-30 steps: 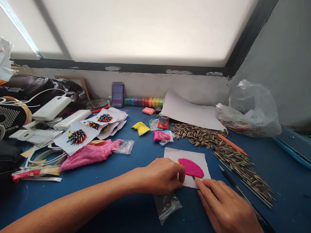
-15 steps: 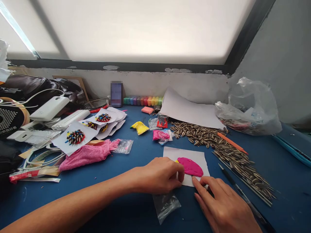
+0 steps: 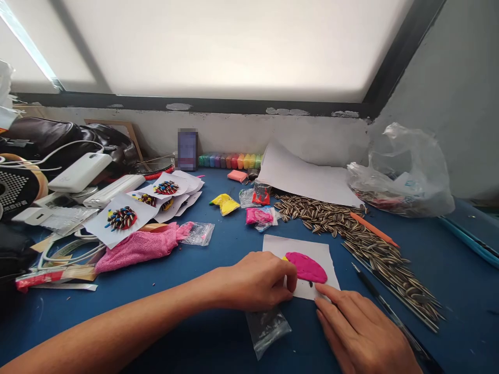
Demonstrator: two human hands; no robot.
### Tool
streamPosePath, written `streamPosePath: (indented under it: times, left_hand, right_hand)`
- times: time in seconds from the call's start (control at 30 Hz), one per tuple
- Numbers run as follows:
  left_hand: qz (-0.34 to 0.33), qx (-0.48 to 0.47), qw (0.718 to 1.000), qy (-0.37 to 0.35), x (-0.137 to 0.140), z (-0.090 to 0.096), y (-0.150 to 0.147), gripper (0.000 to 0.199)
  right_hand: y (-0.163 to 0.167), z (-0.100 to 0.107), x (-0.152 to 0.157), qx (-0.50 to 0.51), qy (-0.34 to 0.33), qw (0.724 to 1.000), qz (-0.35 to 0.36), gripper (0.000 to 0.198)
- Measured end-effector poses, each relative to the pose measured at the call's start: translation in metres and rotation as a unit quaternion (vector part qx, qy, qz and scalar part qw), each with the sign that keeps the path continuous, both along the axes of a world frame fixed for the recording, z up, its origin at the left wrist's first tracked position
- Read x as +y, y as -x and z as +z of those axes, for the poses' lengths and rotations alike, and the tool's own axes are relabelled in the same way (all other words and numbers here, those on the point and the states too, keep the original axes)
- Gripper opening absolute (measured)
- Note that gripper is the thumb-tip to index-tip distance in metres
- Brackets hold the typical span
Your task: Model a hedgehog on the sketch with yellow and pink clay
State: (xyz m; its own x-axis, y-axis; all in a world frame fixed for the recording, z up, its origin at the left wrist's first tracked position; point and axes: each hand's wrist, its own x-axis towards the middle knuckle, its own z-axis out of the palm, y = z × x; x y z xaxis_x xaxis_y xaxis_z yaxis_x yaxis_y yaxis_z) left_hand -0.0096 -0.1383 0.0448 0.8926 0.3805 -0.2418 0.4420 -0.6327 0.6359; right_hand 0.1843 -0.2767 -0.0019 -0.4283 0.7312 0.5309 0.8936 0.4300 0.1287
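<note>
A flat magenta clay oval (image 3: 307, 267) lies on a small white paper (image 3: 329, 254), with a bit of yellow clay (image 3: 286, 257) at its left end. Just under the oval is a tiny dark piece (image 3: 311, 284). My left hand (image 3: 261, 280) rests on the paper's left side, fingers curled in towards the thumb; what they hold, if anything, is hidden. At the lower right edge of the paper, my right hand (image 3: 360, 322) has its fingers stretched out, the index fingertip near the dark piece. A clear plastic bag (image 3: 268, 332) lies below my left hand.
Sunflower seeds (image 3: 374, 254) spread to the right, beside an orange stick (image 3: 374, 229) and a pen (image 3: 370, 285). Yellow (image 3: 225, 203) and pink clay packets (image 3: 259, 216) lie ahead. Left are seed-covered clay pictures (image 3: 120, 218), a pink cloth (image 3: 144, 249) and power banks (image 3: 80, 173).
My right hand has drawn back slightly to the right, its index fingertip off the dark piece, which now shows below the oval. My left hand has barely moved.
</note>
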Motion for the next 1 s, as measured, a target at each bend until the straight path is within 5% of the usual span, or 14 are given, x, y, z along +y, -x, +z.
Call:
streamPosePath:
  times: [1.0]
  left_hand:
    - [-0.001,-0.005,1.000,-0.001,0.0001,-0.0016,-0.0003,0.010]
  right_hand:
    - [0.0046,0.0019,0.0030,0.008,0.006,1.000,0.027,0.025]
